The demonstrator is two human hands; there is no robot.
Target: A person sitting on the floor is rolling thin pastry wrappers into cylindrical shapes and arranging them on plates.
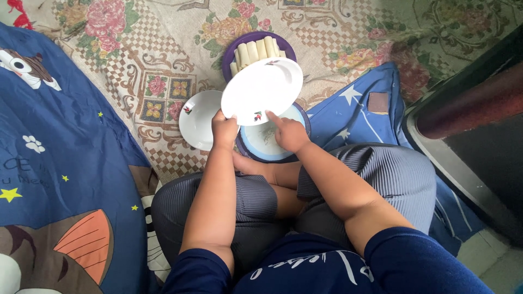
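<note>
Both hands pinch one white plate point(262, 91) by its near rim: left hand point(224, 130), right hand point(290, 134). Level carriage would best clear the blue-rimmed plate point(267, 142) beneath and small white plate point(199, 120) beside.

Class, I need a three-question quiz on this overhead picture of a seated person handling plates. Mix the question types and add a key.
1. True or false: both hands hold the lifted white plate.
2. Multiple choice: what lies directly under the lifted plate, near the right hand? A) a red cup B) a blue-rimmed plate C) a spoon
3. Fill in: beside the left hand, a second white plate rests on the ______ mat.

Key:
1. True; the fingers of each hand grip its near edge.
2. B
3. Floral. Behind it, a purple plate holds pale sticks.
</note>
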